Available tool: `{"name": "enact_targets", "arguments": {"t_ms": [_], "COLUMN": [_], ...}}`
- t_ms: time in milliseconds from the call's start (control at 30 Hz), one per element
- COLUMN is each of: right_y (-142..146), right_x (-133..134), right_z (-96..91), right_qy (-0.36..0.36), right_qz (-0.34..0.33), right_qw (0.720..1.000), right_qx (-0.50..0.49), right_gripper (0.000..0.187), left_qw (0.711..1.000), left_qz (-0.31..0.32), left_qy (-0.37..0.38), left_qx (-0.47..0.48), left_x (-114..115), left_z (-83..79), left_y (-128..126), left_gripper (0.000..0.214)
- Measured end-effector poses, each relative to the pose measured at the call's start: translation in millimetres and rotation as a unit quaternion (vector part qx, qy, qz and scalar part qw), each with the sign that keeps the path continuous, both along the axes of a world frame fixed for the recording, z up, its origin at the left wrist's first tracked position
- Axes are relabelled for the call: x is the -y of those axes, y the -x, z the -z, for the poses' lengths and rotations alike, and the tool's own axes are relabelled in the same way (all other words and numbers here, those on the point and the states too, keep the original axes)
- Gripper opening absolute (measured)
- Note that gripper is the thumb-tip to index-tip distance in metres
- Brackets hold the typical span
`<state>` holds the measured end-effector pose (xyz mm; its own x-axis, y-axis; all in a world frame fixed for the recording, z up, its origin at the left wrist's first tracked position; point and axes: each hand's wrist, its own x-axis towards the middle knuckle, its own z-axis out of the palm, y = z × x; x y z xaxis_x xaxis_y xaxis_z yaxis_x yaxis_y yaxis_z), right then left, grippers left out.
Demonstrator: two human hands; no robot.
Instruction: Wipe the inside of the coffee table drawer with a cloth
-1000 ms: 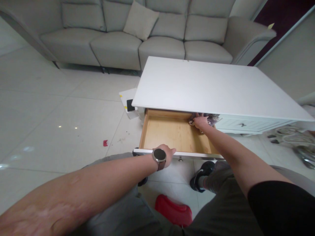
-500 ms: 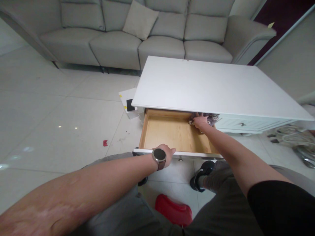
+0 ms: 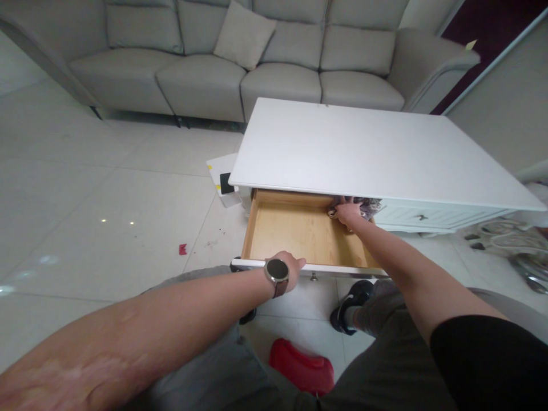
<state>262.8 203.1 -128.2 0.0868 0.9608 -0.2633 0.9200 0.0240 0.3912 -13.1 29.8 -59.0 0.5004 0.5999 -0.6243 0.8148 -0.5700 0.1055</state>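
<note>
A white coffee table [image 3: 368,148] has its wooden drawer [image 3: 295,231] pulled out toward me. My left hand [image 3: 292,265], a watch on its wrist, grips the drawer's white front edge. My right hand [image 3: 349,214] reaches into the drawer's back right corner, fingers closed around a dark, patterned bundle [image 3: 363,204] that lies partly under the tabletop. I cannot make out what the bundle is. The rest of the drawer floor shows bare wood.
A grey sectional sofa [image 3: 240,63] with a cushion stands behind the table. A white box [image 3: 223,180] lies on the tiled floor by the table's left corner. A red object [image 3: 302,368] sits between my knees, a black shoe [image 3: 349,305] beside it. Cables lie at the right.
</note>
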Motion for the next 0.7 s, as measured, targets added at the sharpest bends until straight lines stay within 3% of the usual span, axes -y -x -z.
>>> {"name": "enact_targets", "arguments": {"t_ms": [100, 200, 700], "right_y": [-0.4, -0.3, 2.4], "right_x": [-0.7, -1.0, 0.3], "right_z": [1.3, 2.2, -1.0], "right_qy": [0.000, 0.005, 0.004], "right_qz": [-0.001, 0.002, 0.007], "right_qw": [1.000, 1.000, 1.000], "right_qx": [0.001, -0.002, -0.001], "right_gripper": [0.046, 0.043, 0.043], "left_qw": [0.998, 0.998, 0.998], "left_qz": [0.048, 0.059, 0.038], "left_qy": [-0.007, 0.001, 0.003], "left_qx": [-0.032, -0.034, -0.050], "left_x": [-2.1, -3.8, -3.1], "left_z": [-1.2, -3.1, -2.6], "left_y": [0.1, -0.4, -2.7], "left_gripper": [0.069, 0.069, 0.073]}}
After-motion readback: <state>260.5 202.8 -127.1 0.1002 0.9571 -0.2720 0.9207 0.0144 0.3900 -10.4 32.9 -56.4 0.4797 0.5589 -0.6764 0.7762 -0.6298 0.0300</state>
